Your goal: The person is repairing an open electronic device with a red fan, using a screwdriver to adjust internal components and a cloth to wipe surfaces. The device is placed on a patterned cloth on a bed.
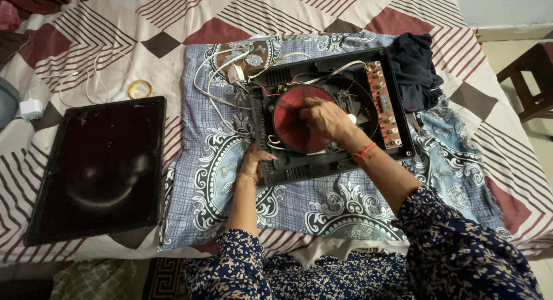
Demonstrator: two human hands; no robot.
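Hands work on an opened induction cooker base (331,112), a black shell at centre frame lying on a patterned cloth (230,185). The right hand (325,118) rests on the red coil disc (296,124), fingers curled together (what they pinch, I cannot tell). The left hand (252,161) grips the shell's lower left edge. A black glass top panel (98,167) lies apart at left.

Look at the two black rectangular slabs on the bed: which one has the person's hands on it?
The opened cooktop base on the patterned cloth, wires and red disc exposed, right hand inside, left hand at its edge. The glossy black panel lies untouched.
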